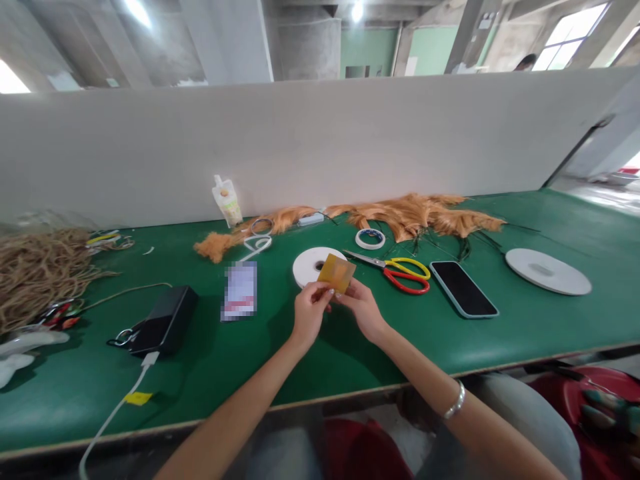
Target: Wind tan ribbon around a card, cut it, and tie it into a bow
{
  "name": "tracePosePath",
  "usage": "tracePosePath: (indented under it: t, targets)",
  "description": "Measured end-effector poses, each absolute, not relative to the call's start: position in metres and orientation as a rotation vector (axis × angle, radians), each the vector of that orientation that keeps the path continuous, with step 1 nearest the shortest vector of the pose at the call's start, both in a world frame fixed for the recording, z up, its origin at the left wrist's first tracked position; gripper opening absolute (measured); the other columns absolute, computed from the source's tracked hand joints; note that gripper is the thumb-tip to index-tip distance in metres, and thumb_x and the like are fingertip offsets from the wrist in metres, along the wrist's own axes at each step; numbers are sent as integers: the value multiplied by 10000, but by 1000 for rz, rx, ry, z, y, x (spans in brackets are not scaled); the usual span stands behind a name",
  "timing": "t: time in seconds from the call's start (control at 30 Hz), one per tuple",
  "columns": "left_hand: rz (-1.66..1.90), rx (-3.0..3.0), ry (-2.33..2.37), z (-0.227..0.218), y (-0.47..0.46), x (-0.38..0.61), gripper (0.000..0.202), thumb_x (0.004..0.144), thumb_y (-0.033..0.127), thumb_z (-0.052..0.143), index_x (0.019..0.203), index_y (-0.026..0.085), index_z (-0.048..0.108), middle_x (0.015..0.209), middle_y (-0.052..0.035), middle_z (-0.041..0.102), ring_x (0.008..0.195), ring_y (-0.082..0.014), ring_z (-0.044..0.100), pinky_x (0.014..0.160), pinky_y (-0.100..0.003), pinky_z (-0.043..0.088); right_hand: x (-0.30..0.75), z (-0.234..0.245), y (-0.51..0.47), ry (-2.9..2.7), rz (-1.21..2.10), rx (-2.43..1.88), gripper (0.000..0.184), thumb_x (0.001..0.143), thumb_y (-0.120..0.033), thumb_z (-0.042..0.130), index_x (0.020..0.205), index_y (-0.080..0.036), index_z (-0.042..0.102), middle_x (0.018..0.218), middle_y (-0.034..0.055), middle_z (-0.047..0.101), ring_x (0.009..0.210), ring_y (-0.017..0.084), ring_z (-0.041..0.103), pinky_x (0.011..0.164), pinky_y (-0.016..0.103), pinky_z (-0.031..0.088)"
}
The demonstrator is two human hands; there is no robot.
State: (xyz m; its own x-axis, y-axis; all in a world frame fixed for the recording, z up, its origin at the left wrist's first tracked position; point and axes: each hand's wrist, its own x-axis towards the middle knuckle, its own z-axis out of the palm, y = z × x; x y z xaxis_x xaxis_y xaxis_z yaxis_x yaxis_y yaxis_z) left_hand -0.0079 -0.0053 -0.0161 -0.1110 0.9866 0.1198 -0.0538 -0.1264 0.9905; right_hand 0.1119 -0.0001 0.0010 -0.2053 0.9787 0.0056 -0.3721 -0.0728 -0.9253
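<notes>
A yellow card (337,272) is held near the middle of the frame, above the green table (210,380). The left hand (311,310) pinches its lower left edge between thumb and fingers; the fingers of the right hand (364,308) pinch its lower right edge. Whether the card is a single sheet or a packet cannot be told.

Status: handling of the card is judged to be under way and not complete, since it is raised in both hands and not yet set down. Behind it in view lies a white roll (304,268); contact between the two cannot be confirmed.

Scissors (383,263) with yellow and red handles lie unheld just right of the roll, blades slightly parted. A ring of tape (359,240) lies just above them, also unheld. Orange fibre (400,215) lies loose along the upper edge of the table; any work on it appears to remain outstanding, though whether parts are already cut or fixed cannot be determined.

Further out are a phone (464,289) and white disc (563,275) at right, and a black box (167,323) and a heap of brown cord (45,273) at left.
</notes>
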Motion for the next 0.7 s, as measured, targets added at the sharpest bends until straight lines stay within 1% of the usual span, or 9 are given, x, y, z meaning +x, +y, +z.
tracePosePath:
  t: [0.1, 0.17, 0.3, 0.4, 0.53, 0.6, 0.7]
  targets:
    - [1417, 1181, 1190, -15, -5, -8, 179, 707, 282, 630, 801, 138, 581, 684, 9, 578, 456, -68, 498, 455, -208, 419, 114, 7, 5, -1111, 1515, -847, 400, 561, -269, 740, 935, -191, 621, 898, 47, 692, 837, 210, 630, 780, 362, 497]
    - [1421, 1176, 1193, -15, -5, -8, 161, 709, 266, 622, 794, 148, 555, 648, 28, 561, 436, -63, 485, 445, -202, 405, 115, 11, 11, -1151, 1403, -893, 359, 593, -326, 725, 905, -185, 617, 884, 44, 681, 822, 193, 620, 767, 341, 489]
    - [1409, 1187, 1182, -15, -6, -6, 215, 713, 283, 632, 834, 178, 489, 657, 51, 544, 431, -59, 482, 440, -195, 400, 117, 14, 26, -1153, 1230, -975, 244, 641, -379, 688, 705, -166, 588, 692, 0, 613, 656, 127, 545, 664, 270, 444]
    - [1408, 1199, 1155, -16, -7, -6, 325, 716, 301, 645, 935, 205, 424, 730, 50, 543, 487, -68, 512, 465, -199, 427, 119, 14, 31, -1168, 1169, -1007, 258, 649, -385, 678, 622, -162, 550, 595, -27, 538, 579, 101, 468, 588, 245, 390]
    - [1374, 1234, 1094, -19, -7, -5, 490, 728, 267, 643, 1116, 228, 346, 731, 55, 512, 561, -93, 550, 524, -217, 460, 122, 16, 29, -1214, 1099, -1044, 254, 666, -395, 653, 640, -157, 566, 590, -30, 514, 567, 96, 421, 559, 239, 345]
    - [1352, 1241, 1083, -20, -7, -5, 524, 717, 226, 641, 1151, 228, 346, 738, 50, 510, 600, -104, 564, 549, -225, 470, 122, 17, 28, -1244, 1067, -1060, 255, 672, -397, 641, 630, -158, 562, 576, -33, 490, 558, 95, 399, 546, 239, 326]
    - [1337, 1246, 1085, -21, -6, -5, 514, 689, 182, 641, 1134, 215, 386, 813, 17, 554, 703, -131, 596, 603, -242, 489, 122, 18, 28, -1287, 1034, -1073, 260, 674, -398, 626, 609, -161, 541, 564, -36, 462, 550, 94, 377, 535, 240, 311]
